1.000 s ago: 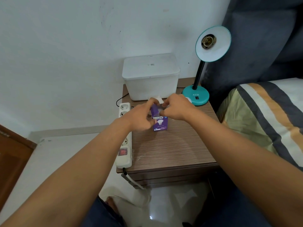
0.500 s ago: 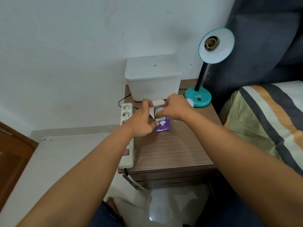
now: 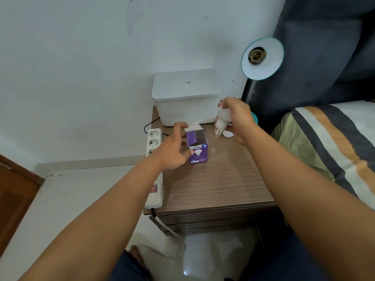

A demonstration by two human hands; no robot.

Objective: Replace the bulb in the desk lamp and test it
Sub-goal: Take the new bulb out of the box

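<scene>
A purple bulb box [image 3: 198, 147] stands on the wooden bedside table [image 3: 219, 183], its top flaps open and the inside dark. My left hand [image 3: 174, 151] grips the box's left side. A white bulb [image 3: 222, 122] hangs above the table to the right of the box, screw base pointing down, with my right hand [image 3: 237, 118] closed around its globe. The teal desk lamp's shade [image 3: 262, 58] faces me at the upper right, its socket [image 3: 257, 55] bare. My right hand hides most of the lamp's teal base [image 3: 254, 118].
A white lidded bin [image 3: 186, 96] stands at the back of the table against the wall. A white power strip [image 3: 155, 159] runs along the table's left edge. A small white round object [image 3: 228, 134] lies under my right hand. A bed with a striped cover [image 3: 332, 142] is on the right.
My right hand has pulled the white bulb up out of the box and moved it right, toward the lamp. My left hand stays on the box.
</scene>
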